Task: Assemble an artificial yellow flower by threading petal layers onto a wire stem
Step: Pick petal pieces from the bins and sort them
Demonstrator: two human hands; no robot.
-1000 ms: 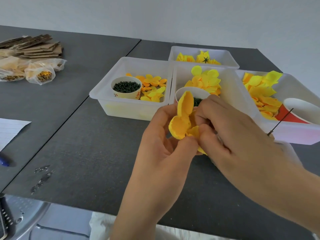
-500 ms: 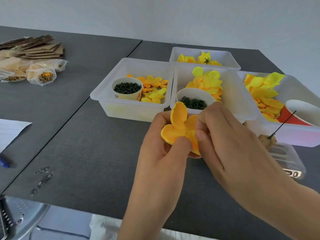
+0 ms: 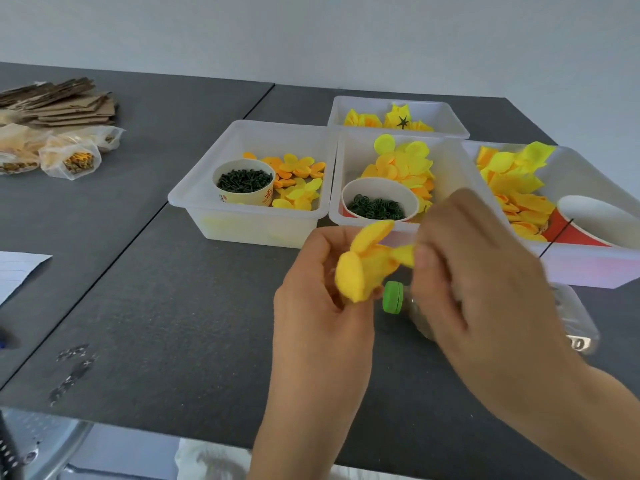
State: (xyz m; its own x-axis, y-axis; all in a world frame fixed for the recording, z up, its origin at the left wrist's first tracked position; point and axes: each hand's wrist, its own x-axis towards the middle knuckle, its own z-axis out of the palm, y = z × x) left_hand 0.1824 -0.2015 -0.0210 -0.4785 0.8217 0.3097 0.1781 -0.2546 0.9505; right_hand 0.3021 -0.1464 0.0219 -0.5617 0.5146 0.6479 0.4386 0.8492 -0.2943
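While both hands pinch yellow flower, nearest bin close behind.

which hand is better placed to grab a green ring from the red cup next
Probably the right hand: it sits just in front of the red cup of green rings and only pinches one petal tip, while the left hand holds the yellow flower.

Matt cloth-like yellow petals, translucent smooth plastic trays, matt dark tabletop.
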